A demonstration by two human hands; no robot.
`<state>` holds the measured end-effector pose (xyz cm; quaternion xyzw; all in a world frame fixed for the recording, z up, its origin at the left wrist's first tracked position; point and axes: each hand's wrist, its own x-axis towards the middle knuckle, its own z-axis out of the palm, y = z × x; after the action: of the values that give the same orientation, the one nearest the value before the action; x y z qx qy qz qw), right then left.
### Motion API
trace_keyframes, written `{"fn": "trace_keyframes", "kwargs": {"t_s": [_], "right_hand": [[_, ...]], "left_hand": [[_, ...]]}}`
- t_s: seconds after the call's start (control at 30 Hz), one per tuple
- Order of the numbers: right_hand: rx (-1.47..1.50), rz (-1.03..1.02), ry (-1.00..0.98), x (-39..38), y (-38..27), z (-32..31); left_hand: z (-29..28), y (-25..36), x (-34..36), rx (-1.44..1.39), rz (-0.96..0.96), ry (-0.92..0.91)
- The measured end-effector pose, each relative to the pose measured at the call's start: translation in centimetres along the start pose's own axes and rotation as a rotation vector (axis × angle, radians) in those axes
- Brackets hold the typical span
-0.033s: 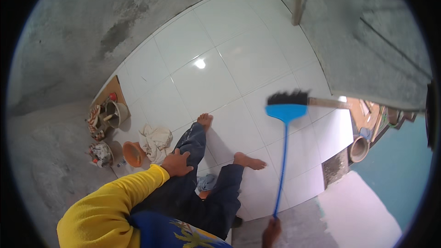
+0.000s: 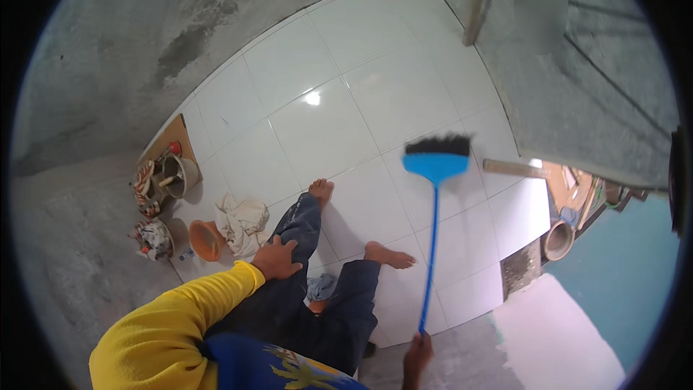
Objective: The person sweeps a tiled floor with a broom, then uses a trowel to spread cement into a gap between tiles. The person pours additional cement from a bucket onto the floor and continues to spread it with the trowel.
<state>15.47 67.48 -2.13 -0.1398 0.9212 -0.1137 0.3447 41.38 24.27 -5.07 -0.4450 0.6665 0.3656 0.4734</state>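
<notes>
My right hand [image 2: 417,352] is wrapped round the lower end of the blue handle of a broom [image 2: 436,165]. Its blue head with black bristles points away from me, over the white tiled floor [image 2: 325,126]. My left hand [image 2: 276,258] rests on my left thigh with its fingers spread, holding nothing. Beside that leg lies a crumpled cream cloth [image 2: 244,225], with an orange plastic bowl [image 2: 206,240] to its left. A blue-grey cloth [image 2: 321,287] is on the floor between my legs.
Buckets [image 2: 180,176] and patterned bundles stand by the left wall, near a brown board [image 2: 167,139]. A wooden strip [image 2: 514,168] lies at the floor's right side. Beyond the tile edge sits a round pot [image 2: 559,240]. Grey walls enclose the far side; a post [image 2: 476,11] rises there.
The broom has moved left, its head now apart from the wooden strip. My right hand has shifted slightly left and away from me with it. My left hand stays on the thigh.
</notes>
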Motion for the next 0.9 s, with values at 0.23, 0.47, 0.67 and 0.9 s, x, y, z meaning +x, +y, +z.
{"fn": "trace_keyframes", "kwargs": {"t_s": [0.23,0.47,0.67,0.9], "right_hand": [[-0.031,-0.355,-0.118,32.3,-41.1,10.9],[-0.337,-0.386,0.029,49.8,-59.7,11.9],[-0.412,-0.379,-0.092,29.0,-43.1,9.2],[-0.328,-0.484,0.069,32.7,-47.3,9.0]], "left_hand": [[-2.0,-5.7,-0.4,-0.194,-0.029,0.005],[-3.7,-8.5,1.2,-0.280,-0.010,0.019],[-3.9,-9.7,1.4,-0.373,-0.032,0.031],[-5.3,-9.9,1.3,-0.363,-0.016,-0.014]]}}
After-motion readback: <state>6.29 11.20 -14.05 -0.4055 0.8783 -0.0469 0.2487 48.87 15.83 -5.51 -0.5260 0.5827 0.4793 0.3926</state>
